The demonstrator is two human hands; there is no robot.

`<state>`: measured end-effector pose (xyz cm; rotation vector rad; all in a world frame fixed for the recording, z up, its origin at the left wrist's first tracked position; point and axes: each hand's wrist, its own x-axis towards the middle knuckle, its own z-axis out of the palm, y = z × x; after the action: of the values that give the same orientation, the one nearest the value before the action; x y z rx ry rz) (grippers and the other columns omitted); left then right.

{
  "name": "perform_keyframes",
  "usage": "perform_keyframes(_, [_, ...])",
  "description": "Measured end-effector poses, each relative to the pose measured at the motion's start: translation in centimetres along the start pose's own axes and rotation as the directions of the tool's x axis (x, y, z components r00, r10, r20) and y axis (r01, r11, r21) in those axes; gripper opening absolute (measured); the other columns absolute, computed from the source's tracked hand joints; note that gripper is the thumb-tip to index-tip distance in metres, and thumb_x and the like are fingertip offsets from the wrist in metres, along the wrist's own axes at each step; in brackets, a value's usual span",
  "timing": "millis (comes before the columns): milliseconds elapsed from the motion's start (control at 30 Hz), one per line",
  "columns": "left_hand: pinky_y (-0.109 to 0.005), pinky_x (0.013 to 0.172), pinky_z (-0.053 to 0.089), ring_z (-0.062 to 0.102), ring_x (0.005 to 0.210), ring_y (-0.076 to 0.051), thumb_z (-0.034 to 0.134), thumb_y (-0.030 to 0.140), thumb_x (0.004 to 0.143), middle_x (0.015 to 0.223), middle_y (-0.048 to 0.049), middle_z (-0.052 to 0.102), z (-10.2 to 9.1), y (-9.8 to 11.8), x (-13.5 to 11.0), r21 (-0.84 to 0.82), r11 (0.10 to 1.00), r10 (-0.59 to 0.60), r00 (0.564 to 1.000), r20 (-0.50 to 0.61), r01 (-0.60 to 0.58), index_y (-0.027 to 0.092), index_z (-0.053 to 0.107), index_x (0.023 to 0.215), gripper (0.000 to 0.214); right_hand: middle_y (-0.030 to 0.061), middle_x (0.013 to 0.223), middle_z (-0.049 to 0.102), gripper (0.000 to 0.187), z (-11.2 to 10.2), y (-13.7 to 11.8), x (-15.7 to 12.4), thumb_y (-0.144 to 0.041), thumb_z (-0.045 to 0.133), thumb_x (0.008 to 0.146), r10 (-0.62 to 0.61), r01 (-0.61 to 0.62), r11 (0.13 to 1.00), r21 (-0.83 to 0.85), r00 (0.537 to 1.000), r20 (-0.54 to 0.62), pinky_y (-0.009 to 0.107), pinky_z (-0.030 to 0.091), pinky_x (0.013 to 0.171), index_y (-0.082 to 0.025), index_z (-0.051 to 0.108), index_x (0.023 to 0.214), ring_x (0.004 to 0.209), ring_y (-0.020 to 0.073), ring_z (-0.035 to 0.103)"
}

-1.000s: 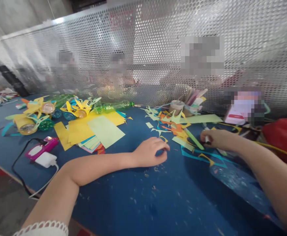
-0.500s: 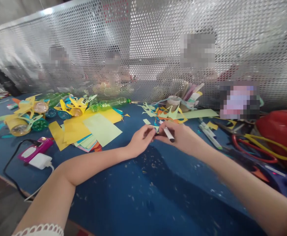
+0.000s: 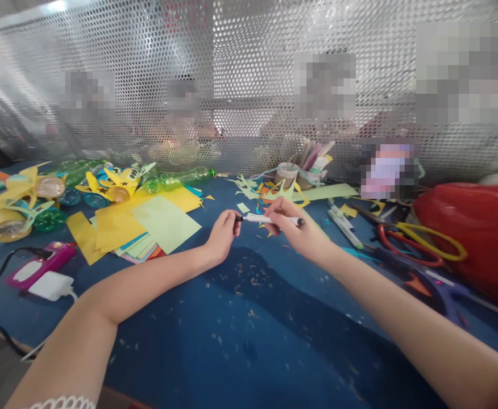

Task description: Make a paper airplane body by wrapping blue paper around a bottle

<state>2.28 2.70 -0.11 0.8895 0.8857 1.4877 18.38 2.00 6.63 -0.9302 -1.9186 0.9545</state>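
My right hand (image 3: 289, 224) holds a white marker (image 3: 260, 218) level above the blue table, its black rear end pointing right. My left hand (image 3: 224, 233) has its fingers pinched on a small black marker cap (image 3: 239, 218) at the marker's left end. Whether the cap is on the marker or just off it, I cannot tell. Just beyond the hands lie a small pale green paper piece (image 3: 243, 208) and a heap of cut paper scraps (image 3: 270, 190).
Left of my hands are yellow and green paper sheets (image 3: 166, 222), paper-decorated bottle pieces (image 3: 8, 221), a green bottle (image 3: 181, 180) and a pink power strip (image 3: 46, 264). To the right lie markers (image 3: 346, 224), red-handled scissors (image 3: 406, 247) and a red bag (image 3: 470, 233). A perforated metal screen (image 3: 249, 68) stands behind.
The marker has swung from slanting down to lying level, and its black-capped left end now shows. My hands have moved slightly apart. The view has shifted to the right.
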Motion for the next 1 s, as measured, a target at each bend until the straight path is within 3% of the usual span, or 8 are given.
perform_keyframes(233, [-0.02,0.051,0.032,0.041,0.051,-0.007,0.051,0.031,0.092,0.059,0.0044,0.045,0.0,0.0,-0.1,0.05,0.999,0.012,1.0,0.017,-0.013,0.017,0.053,0.077,0.021,-0.0064,0.056,0.047,0.015,0.2,0.7,0.0,-0.032,0.047,0.087,-0.005,0.005,0.999,-0.042,1.0,0.014,0.025,0.034,0.05,-0.024,0.041,0.075,0.05,0.0107,0.04])
perform_keyframes(367, [-0.02,0.051,0.031,0.041,0.051,-0.007,0.054,0.034,0.09,0.057,0.0046,0.045,0.0,0.2,-0.2,0.069,0.997,0.017,0.999,0.045,-0.02,0.016,0.055,0.077,0.021,-0.0047,0.061,0.054,0.017,0.4,1.6,0.1,-0.035,0.055,0.085,-0.04,0.04,0.999,0.01,0.998,0.053,0.026,0.042,0.057,-0.024,0.046,0.076,0.057,0.0111,0.051])
perform_keyframes(500, [-0.02,0.046,0.025,0.035,0.044,-0.007,0.051,0.041,0.089,0.048,0.006,0.041,-0.1,0.5,-0.2,0.054,0.998,-0.019,0.999,0.039,0.017,0.017,0.051,0.073,0.029,0.0011,0.072,0.069,0.022,0.0,1.9,0.2,-0.041,0.063,0.08,0.038,-0.056,0.99,0.132,0.99,0.139,0.031,0.052,0.066,-0.022,0.053,0.082,0.064,0.0141,0.064])
perform_keyframes(667, [-0.022,0.042,0.018,0.028,0.038,-0.007,0.047,0.053,0.086,0.041,0.0063,0.036,-0.2,0.6,-0.2,0.075,0.996,-0.047,0.996,0.082,0.041,0.016,0.057,0.073,0.041,0.0043,0.081,0.073,0.02,-0.6,1.8,0.2,-0.039,0.066,0.079,0.075,-0.115,0.975,0.19,0.975,0.208,0.035,0.056,0.074,-0.021,0.059,0.087,0.077,0.0171,0.07])
perform_keyframes(900, [-0.02,0.041,0.018,0.024,0.039,-0.005,0.058,0.057,0.079,0.043,0.0093,0.029,-0.3,0.0,-0.1,0.143,0.99,-0.01,0.999,0.042,0.004,0.015,0.058,0.073,0.042,0.0015,0.083,0.072,0.025,0.4,1.9,-0.2,-0.033,0.057,0.087,-0.02,0.0,0.996,0.093,0.977,0.214,0.032,0.056,0.076,-0.023,0.07,0.107,0.074,0.0138,0.067])
perform_keyframes(1000, [-0.02,0.04,0.02,0.028,0.039,-0.006,0.058,0.059,0.077,0.045,0.0078,0.034,-0.4,-0.2,-0.1,0.179,0.984,0.01,1.0,0.002,-0.01,0.015,0.059,0.074,0.044,0.0036,0.092,0.074,0.029,0.8,1.7,-0.5,-0.029,0.052,0.09,-0.057,0.055,0.998,0.018,0.974,0.219,0.032,0.056,0.08,-0.021,0.069,0.111,0.08,0.014,0.068])
